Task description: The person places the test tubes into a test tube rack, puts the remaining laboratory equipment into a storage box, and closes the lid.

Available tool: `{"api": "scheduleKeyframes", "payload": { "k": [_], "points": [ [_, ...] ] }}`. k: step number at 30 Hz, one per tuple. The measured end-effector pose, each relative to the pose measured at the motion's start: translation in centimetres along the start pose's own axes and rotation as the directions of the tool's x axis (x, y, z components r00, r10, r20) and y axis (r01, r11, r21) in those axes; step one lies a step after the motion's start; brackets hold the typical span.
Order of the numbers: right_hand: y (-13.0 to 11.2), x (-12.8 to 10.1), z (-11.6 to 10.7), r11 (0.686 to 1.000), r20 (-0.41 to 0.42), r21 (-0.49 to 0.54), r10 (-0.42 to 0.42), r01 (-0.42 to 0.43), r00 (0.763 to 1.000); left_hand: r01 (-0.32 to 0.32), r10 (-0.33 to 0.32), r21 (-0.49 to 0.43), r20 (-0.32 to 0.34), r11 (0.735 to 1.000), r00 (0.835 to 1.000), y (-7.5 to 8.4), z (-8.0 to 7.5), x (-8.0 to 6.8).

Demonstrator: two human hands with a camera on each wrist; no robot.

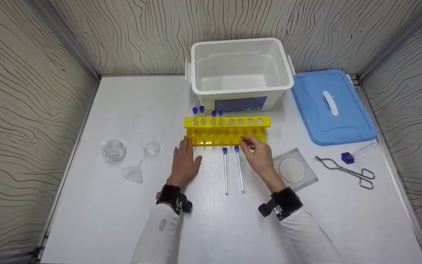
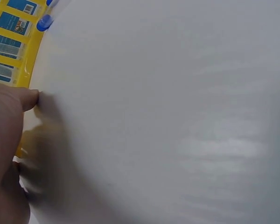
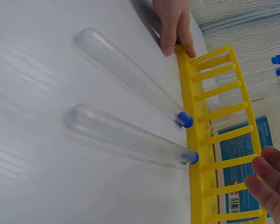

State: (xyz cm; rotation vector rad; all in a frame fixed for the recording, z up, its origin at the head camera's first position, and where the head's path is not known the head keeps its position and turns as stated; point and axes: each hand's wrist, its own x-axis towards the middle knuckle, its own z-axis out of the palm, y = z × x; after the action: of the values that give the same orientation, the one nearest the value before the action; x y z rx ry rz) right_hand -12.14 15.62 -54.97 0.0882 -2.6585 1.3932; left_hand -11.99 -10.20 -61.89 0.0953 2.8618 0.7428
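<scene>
Near the middle of the desk (image 1: 104,227), left hand (image 1: 184,161) flat, fingers straight and together, fingertips touching the left end of the yellow rack (image 1: 227,131). Right hand (image 1: 258,156) at the rack's front rail, fingers loosely curled, pinching nothing visible. Two capped test tubes (image 1: 233,169) between the hands, long axes toward the desk's near edge, blue caps just beside the rack; nearer to the right hand

The right hand (image 3: 270,179) is cut off by the right-wrist view's edge; print on the white plastic box's blue label (image 1: 240,104) is too small to be read.
</scene>
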Motion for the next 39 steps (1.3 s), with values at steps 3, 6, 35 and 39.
{"api": "scheduleKeyframes", "payload": {
  "k": [3, 6, 35, 39],
  "points": [
    [0.7, -0.6, 0.7, 0.996, 0.026, -0.08, 0.027, -0.025, 0.999, -0.006, 0.006, -0.001, -0.003, 1.0, 1.0, 0.0, 0.0, 0.0],
    [1.2, -1.1, 1.3, 0.984, 0.054, -0.173, 0.06, -0.05, 0.997, -0.006, 0.006, 0.001, -0.002, 1.0, 1.0, -0.1, 0.0, 0.0],
    [1.9, -2.2, 4.4, 0.88, 0.169, -0.462, 0.212, -0.113, 0.963, -0.026, 0.027, 0.023, -0.022, 0.999, 0.999, -0.2, 0.1, 0.0],
    [1.9, -2.3, 4.5, 0.886, 0.153, -0.453, 0.193, -0.105, 0.969, -0.014, 0.014, 0.026, -0.009, 1.0, 1.0, -0.2, 0.1, 0.0]
  ]
}}
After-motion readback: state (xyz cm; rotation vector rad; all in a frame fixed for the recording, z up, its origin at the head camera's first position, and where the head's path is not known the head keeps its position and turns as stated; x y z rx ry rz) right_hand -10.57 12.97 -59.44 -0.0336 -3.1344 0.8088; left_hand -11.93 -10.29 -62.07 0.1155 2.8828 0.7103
